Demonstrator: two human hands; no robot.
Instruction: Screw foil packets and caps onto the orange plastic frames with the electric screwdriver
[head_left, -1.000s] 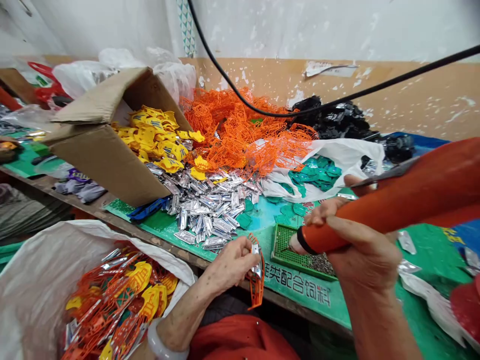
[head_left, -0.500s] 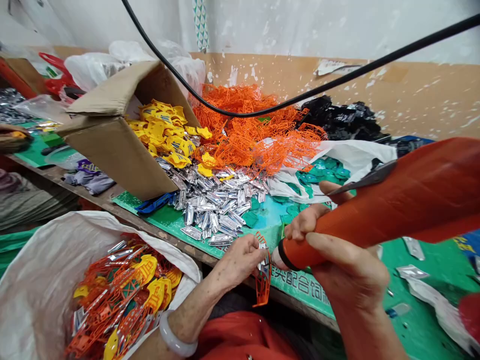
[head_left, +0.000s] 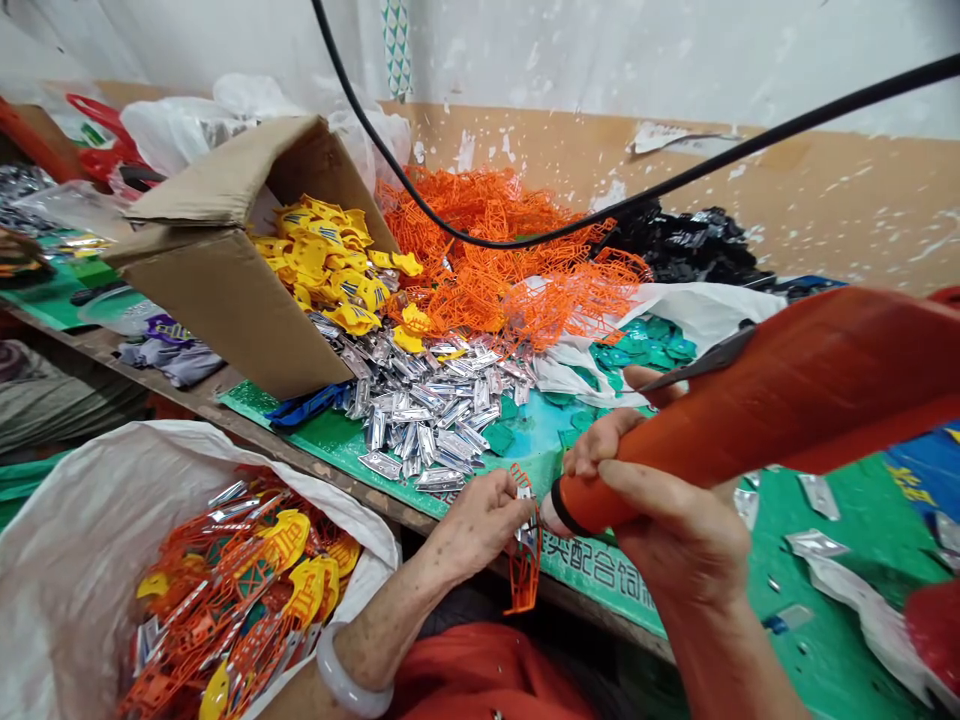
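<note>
My left hand pinches an orange lattice part with a small silver plate on it, held upright at the near table edge. My right hand is wrapped round a big orange power screwdriver, whose tip presses against that part right beside my left fingers. A black cable runs from the tool up across the view. Behind my hands lies a heap of silver plates on the green mat.
A tipped cardboard box spills yellow parts. Orange lattice parts, black parts and teal parts on a white bag pile up behind. A white sack of assembled pieces stands lower left.
My right hand brought the screwdriver left, off the green screw tray, to the part in my left hand. Over the last half second the tip stays against it.
</note>
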